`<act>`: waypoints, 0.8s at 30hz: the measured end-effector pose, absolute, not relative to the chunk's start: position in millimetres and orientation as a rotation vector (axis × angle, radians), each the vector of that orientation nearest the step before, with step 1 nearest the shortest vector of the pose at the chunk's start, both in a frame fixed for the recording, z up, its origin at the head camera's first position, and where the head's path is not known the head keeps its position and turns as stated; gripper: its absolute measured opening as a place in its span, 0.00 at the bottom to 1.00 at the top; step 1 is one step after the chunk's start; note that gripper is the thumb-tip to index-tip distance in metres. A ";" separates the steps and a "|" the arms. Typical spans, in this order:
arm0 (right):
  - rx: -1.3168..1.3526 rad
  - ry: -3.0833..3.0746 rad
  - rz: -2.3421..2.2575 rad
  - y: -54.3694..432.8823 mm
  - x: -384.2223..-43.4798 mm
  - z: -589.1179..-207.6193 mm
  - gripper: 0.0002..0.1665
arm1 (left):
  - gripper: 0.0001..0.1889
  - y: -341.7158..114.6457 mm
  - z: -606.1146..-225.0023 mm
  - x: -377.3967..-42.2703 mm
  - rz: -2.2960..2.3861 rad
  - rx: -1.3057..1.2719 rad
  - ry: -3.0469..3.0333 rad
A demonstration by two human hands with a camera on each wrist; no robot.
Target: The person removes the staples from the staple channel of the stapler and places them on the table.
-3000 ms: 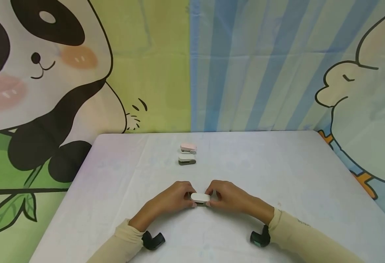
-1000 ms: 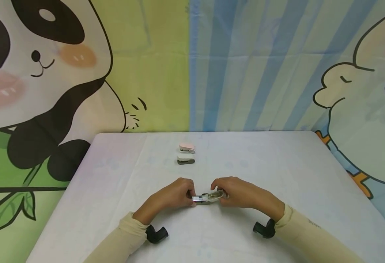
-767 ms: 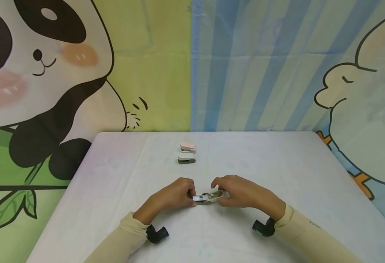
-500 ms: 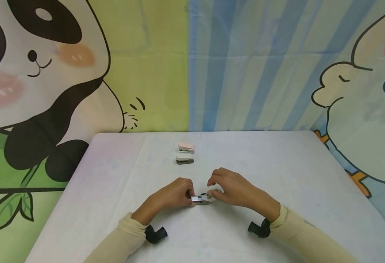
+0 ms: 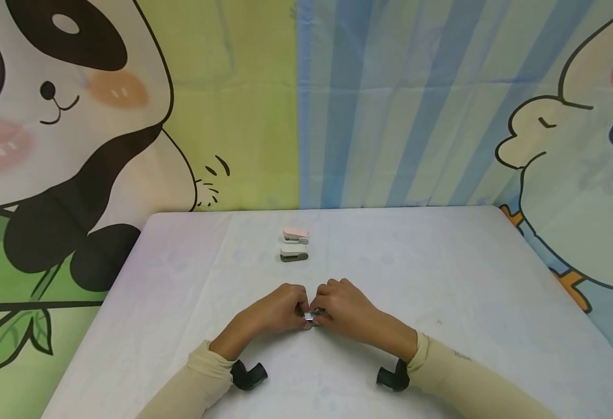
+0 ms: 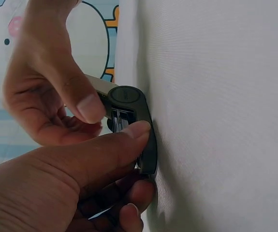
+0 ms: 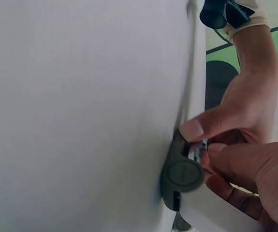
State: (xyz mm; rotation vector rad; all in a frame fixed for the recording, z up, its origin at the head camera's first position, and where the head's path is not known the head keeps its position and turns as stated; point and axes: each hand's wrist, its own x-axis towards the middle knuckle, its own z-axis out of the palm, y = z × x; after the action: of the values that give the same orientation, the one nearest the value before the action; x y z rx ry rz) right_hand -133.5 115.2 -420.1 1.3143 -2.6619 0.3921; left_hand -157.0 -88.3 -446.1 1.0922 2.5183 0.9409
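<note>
A small stapler [image 5: 309,316] with a dark grey base and white cover stands on the table between both hands. Its cover [image 7: 216,212] is swung back past the round hinge disc [image 6: 125,94], which bares the metal staple channel [image 6: 121,121]. My left hand [image 5: 282,308] grips the front end of the base, thumb on its side. Thumb and curled fingers of my right hand [image 5: 348,311] pinch at the channel close to the hinge; exactly what lies between those fingertips is hidden. Only a sliver of metal shows between the hands in the head view.
Farther back lie a white-and-grey stapler [image 5: 294,254] and, behind it, a pink stapler [image 5: 296,235]. A white cloth covers the table [image 5: 416,262]. Black wrist cameras [image 5: 248,375] hang below both sleeves. A printed cartoon curtain [image 5: 233,116] hangs behind the table.
Three seconds ago the stapler's cover was down, with a hand at each end. The right hand swung the cover back, let go of it, then moved left to the channel. The left hand kept its grip.
</note>
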 end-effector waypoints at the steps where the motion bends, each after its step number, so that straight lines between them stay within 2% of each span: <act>1: 1.297 -2.673 0.393 114.5 -132.8 -421.8 0.09 | 0.10 -88.4 -446.6 -157.1 0.944 1.101 2.521; 8: 1.177 -2.735 0.405 113.2 -129.0 -430.2 0.05 | 0.10 -88.6 -448.4 -156.7 0.960 1.113 2.531; 24: 1.072 -2.759 0.449 112.0 -126.9 -432.5 0.06 | 0.10 -87.2 -445.3 -154.0 0.977 1.046 2.523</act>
State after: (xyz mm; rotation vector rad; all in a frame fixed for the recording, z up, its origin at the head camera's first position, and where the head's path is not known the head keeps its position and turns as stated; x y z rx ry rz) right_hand -126.9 112.0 -432.5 1.0721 -2.7590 0.4488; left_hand -154.0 -87.2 -445.3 1.0460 2.5228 0.9770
